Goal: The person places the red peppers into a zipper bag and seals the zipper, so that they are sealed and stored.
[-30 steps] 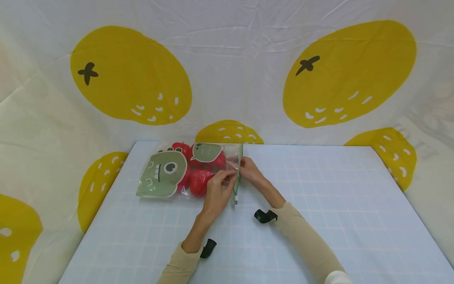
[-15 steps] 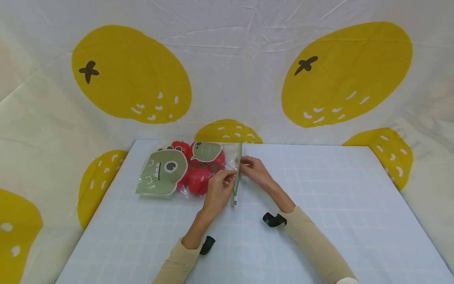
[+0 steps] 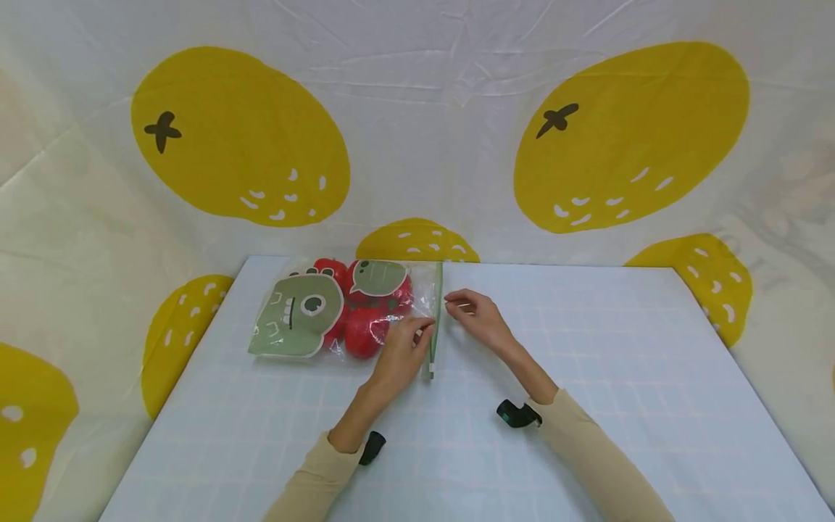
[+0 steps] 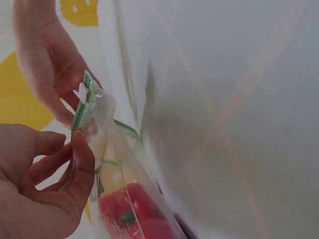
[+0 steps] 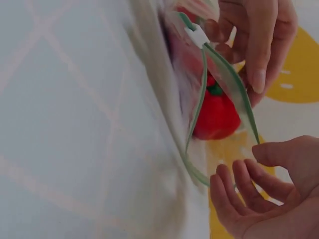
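A clear zip bag (image 3: 306, 319) with a green dinosaur print lies at the back left of the table, with red toy fruits (image 3: 362, 337) inside. My left hand (image 3: 417, 337) pinches the bag's green zip edge (image 3: 435, 312), above the white slider (image 3: 430, 374). My right hand (image 3: 459, 304) hovers just right of that edge with loosely curled fingers and holds nothing. In the right wrist view the zip strips (image 5: 199, 99) stand apart over a red fruit (image 5: 217, 117), the left hand (image 5: 244, 50) grips the rim by the slider (image 5: 197, 36), and the right hand (image 5: 244, 169) is empty.
The table (image 3: 587, 362) is covered by a pale blue mat with a grid. A white cloth with large yellow fruit prints (image 3: 241, 138) hangs behind and to both sides. Black camera straps (image 3: 518, 415) sit on both wrists.
My right hand has let go of the bag's zip edge and drawn back a little to the right. The left hand keeps its pinch, and the bag has not moved.
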Motion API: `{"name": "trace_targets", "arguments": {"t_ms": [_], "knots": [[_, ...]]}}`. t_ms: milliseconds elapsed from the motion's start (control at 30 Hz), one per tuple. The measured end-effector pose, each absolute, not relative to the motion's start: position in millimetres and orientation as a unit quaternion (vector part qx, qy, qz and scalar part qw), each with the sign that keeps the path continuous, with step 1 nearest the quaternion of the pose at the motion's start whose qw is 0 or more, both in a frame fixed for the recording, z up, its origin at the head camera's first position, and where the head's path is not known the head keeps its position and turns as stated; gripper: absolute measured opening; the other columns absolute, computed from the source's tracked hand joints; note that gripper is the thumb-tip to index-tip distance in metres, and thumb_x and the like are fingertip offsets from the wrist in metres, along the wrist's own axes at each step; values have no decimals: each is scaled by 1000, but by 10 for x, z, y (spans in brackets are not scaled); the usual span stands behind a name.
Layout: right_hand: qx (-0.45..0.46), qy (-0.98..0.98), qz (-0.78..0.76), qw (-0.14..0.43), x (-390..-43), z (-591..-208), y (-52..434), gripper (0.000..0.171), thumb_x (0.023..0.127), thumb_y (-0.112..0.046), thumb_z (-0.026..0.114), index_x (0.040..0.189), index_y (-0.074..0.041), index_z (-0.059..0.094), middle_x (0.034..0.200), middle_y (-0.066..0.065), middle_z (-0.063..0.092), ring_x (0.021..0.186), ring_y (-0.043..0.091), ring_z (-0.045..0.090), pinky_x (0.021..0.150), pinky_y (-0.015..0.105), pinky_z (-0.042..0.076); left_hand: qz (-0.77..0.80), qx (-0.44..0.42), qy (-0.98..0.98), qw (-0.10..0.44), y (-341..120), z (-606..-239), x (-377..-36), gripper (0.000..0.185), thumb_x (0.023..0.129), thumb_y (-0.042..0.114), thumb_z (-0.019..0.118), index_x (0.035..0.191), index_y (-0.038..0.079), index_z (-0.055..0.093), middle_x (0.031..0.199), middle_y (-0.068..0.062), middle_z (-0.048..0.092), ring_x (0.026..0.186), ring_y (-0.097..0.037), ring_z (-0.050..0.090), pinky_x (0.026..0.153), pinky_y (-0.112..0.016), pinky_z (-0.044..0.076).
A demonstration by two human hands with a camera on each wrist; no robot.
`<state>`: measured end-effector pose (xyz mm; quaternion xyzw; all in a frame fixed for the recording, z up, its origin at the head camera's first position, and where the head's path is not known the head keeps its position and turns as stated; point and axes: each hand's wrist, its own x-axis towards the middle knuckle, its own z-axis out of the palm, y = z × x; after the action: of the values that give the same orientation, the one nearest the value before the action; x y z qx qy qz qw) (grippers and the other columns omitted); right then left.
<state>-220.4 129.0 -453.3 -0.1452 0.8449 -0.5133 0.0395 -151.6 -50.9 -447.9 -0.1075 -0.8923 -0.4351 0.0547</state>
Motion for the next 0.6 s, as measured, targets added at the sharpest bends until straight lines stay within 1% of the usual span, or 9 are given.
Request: {"name": "trace_targets", "arguments": {"t_ms": [100,300,433,600], "knots": [[-152,853,-498,27,-2152,-4529,1300,27,94,-19,60,116,-4,62,104,8,66,95,24,63,82,37,54,-427,-113,-895,57,-528,-4473,-1486,27,91,17,65,116,7,65,99,0,63,81,-11,56,71,-20,52],[-174,862,-477,6,-2052,-4548,1312,22,93,-17,62,111,-5,64,97,6,67,90,20,64,82,34,54,-450,-94,-886,57,-576,-4479,-1410,20,90,19,66,108,9,66,86,2,64,69,-10,56,62,-20,52],[-193,865,-464,-8,-1974,-4550,1321,21,92,-15,62,110,-3,64,95,5,67,86,18,63,80,34,54,-506,-72,-859,30,-625,-4522,-1347,16,90,22,66,102,11,65,84,2,65,61,-10,59,56,-22,54],[-224,865,-449,-22,-1857,-4538,1333,22,91,-11,63,109,1,63,96,6,66,86,18,62,80,36,54,-561,-46,-826,-12,-676,-4563,-1247,17,91,25,64,99,10,65,80,-3,67,52,-17,60,49,-30,53]]}}
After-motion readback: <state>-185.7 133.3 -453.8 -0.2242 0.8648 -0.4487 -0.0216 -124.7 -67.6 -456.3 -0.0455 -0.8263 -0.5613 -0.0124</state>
